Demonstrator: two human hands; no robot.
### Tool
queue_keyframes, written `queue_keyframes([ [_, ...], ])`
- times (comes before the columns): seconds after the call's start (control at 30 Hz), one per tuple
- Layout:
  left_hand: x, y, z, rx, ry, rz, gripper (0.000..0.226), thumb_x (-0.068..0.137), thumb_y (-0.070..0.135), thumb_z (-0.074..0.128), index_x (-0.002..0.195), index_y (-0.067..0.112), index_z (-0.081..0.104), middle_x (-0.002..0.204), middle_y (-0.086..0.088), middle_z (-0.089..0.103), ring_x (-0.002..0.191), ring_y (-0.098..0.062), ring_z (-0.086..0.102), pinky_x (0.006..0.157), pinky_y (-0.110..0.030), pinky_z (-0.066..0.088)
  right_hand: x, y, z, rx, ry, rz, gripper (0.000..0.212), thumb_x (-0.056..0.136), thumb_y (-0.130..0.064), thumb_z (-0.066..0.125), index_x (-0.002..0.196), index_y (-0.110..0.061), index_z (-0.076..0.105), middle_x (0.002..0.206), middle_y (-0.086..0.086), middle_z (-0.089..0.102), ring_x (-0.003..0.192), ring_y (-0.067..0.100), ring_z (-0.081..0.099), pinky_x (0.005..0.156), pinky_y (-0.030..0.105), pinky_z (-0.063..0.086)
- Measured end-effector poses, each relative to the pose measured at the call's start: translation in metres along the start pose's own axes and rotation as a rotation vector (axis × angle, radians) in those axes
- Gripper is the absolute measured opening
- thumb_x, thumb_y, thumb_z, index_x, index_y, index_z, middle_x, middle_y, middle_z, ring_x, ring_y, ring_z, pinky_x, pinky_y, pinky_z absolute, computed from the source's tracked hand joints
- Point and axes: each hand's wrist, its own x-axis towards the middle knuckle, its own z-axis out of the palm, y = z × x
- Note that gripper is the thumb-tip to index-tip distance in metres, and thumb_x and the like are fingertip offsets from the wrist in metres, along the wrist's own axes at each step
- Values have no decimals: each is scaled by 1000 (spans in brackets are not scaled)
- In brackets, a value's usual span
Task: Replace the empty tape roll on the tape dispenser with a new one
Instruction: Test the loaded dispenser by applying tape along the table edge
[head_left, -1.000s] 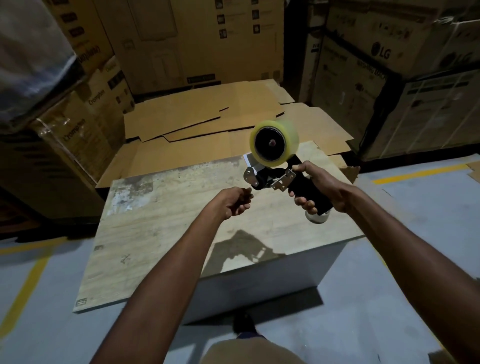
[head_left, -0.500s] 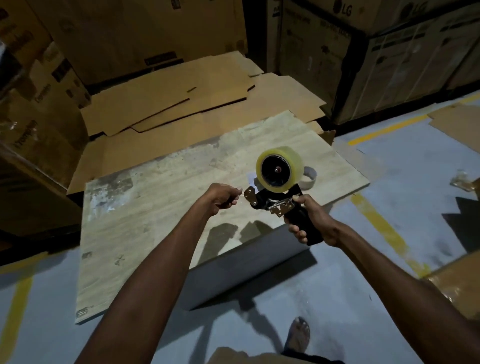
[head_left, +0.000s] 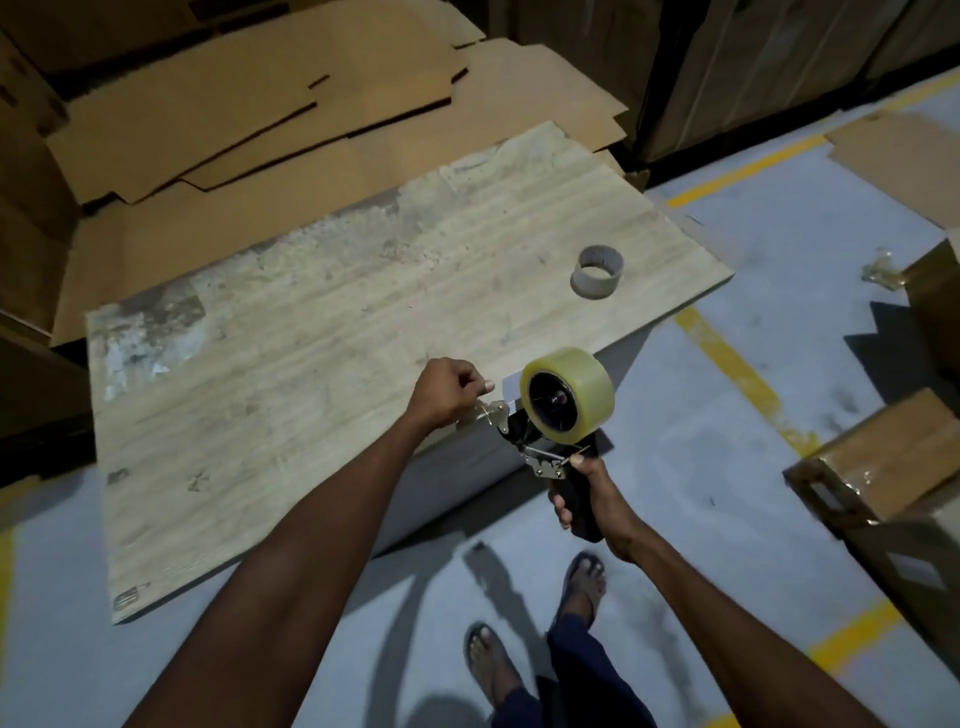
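Observation:
A black tape dispenser (head_left: 524, 441) carries a full roll of clear yellowish tape (head_left: 569, 395) on its hub. My right hand (head_left: 589, 499) grips its black handle, holding it off the near right edge of the wooden table (head_left: 311, 374). My left hand (head_left: 449, 392) is closed, pinching the loose tape end at the dispenser's metal front plate. The empty cardboard tape core (head_left: 596, 272) stands alone on the table's far right corner.
Flattened cardboard sheets (head_left: 260, 104) lie behind the table and stacked cartons stand beyond. More boxes (head_left: 893, 478) sit on the floor at right. My sandalled feet (head_left: 535, 634) are on the grey floor with yellow lines (head_left: 737, 374).
The view has tilted down and I have stepped back to the right. The dispenser has moved off the table's near edge, uncovering the empty core. Both hands keep their grips.

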Motion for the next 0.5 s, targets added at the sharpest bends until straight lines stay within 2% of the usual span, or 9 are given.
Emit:
queue_keyframes([
  [0.07, 1, -7, 6, 85, 21, 10, 26, 88, 32, 78, 67, 16, 73, 62, 7, 70, 57, -12, 65, 55, -33, 49, 8, 11, 7, 74, 25, 11, 41, 94, -44, 47, 93, -4, 55, 62, 6, 54, 42, 13, 48, 40, 23, 38],
  [0.13, 2, -10, 10, 179, 42, 57, 24, 88, 32, 76, 68, 18, 73, 69, 9, 70, 64, -12, 65, 59, -31, 47, 18, 19, 12, 106, 34, -1, 54, 69, -48, 62, 99, -3, 53, 64, 5, 56, 44, 13, 50, 40, 23, 39],
  [0.2, 5, -14, 13, 227, 51, 111, 23, 89, 29, 75, 69, 18, 74, 73, 8, 72, 67, -9, 62, 64, -30, 45, 26, 27, 12, 104, 40, -21, 69, 58, -49, 66, 105, -2, 52, 67, 7, 55, 46, 13, 51, 40, 24, 40],
  [0.27, 9, -19, 14, 289, 66, 185, 23, 91, 29, 73, 69, 20, 74, 72, 9, 71, 68, -7, 59, 71, -32, 45, 34, 33, 11, 100, 41, -42, 74, 58, -49, 66, 112, 0, 52, 71, 9, 54, 47, 14, 51, 42, 24, 41],
  [0.33, 13, -26, 16, 385, 75, 256, 23, 92, 32, 72, 73, 20, 74, 74, 9, 69, 74, -13, 58, 81, -39, 46, 39, 34, 11, 103, 37, -59, 76, 58, -49, 65, 116, 0, 52, 71, 10, 54, 49, 14, 52, 44, 25, 42],
  [0.4, 18, -35, 18, 417, 90, 266, 25, 92, 37, 72, 73, 20, 71, 75, 9, 66, 78, -15, 55, 87, -41, 41, 44, 36, 10, 104, 35, -73, 75, 61, -48, 64, 117, 0, 52, 71, 10, 55, 49, 14, 52, 45, 25, 42],
  [0.5, 19, -49, 20, 304, 154, 206, 36, 85, 47, 77, 65, 24, 58, 68, 13, 59, 71, -12, 52, 81, -37, 42, 49, 41, 9, 108, 30, -86, 66, 69, -42, 59, 119, 1, 51, 69, 9, 55, 48, 14, 51, 46, 25, 42],
])
